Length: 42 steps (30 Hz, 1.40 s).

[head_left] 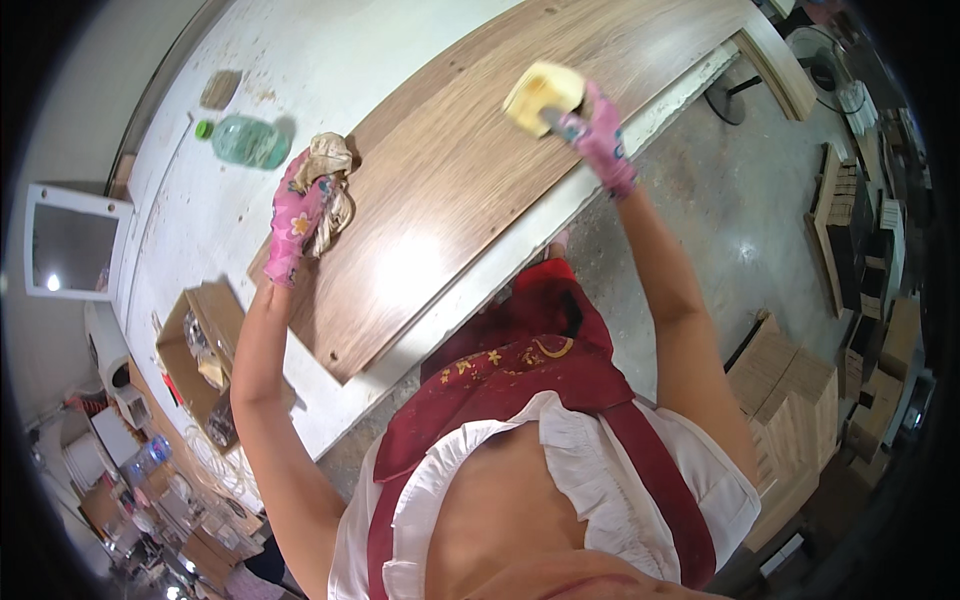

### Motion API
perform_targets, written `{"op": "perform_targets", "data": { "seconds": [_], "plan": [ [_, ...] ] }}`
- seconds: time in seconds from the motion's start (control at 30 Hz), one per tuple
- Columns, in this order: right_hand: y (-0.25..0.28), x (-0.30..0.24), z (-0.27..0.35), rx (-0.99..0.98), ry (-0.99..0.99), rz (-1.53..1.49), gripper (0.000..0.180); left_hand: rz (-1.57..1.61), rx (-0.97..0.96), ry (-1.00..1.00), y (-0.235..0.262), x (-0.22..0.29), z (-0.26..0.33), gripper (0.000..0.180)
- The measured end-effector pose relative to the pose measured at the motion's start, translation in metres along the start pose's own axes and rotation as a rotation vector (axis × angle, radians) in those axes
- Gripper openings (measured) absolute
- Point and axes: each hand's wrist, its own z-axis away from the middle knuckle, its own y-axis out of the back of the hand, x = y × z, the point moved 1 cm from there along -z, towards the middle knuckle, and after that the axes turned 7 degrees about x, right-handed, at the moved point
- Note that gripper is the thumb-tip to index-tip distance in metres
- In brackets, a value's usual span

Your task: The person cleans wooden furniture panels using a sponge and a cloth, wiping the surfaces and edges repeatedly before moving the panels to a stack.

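Left hand, floral-gloved, clutches crumpled beige rag beside long wood-grain panel. Right hand pinches squarish yellow pad over panel, contact unclear. Panel lies flat on stained white table.

A green translucent bottle with a bright green cap rests toward the far edge of a white bench, a small brown block lying near it. At the bench's left edge, an open cardboard box holds mixed small items, with a pale coil of cord close by. A white-framed panel is seen at the far left corner. Past the near edge, wood-toned boards sit over a grey floor.
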Motion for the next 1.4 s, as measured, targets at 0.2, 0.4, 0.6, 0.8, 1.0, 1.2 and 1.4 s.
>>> {"op": "perform_targets", "data": {
  "seconds": [0.2,0.4,0.6,0.8,1.0,1.2,1.4],
  "plan": [
    [0.012,0.003,0.001,-0.159,0.010,-0.185,0.055,-0.369,-0.007,-0.207,-0.141,0.017,-0.101,0.046],
    [0.115,0.012,-0.079,-0.001,0.218,-0.037,0.059,-0.090,-0.212,-0.269,-0.222,0.032,-0.147,0.041],
    [0.202,0.059,-0.168,0.029,0.205,0.264,0.055,0.060,-0.237,-0.016,-0.311,0.055,-0.199,0.045],
    [0.202,0.054,-0.170,-0.116,0.395,0.332,0.065,-0.102,-0.286,-0.269,-0.456,0.045,-0.330,0.047],
    [0.216,0.058,-0.171,-0.287,0.336,0.328,0.069,-0.718,-0.276,-0.593,-0.632,0.099,-0.423,0.052],
    [0.223,0.062,-0.179,-0.340,0.411,0.165,0.060,-0.764,-0.431,-1.153,-0.722,0.132,-0.427,0.059],
    [0.226,0.064,-0.178,-0.356,0.390,0.170,0.062,-0.023,-1.171,-0.634,-0.792,0.117,-0.344,0.051]
  ]
}}
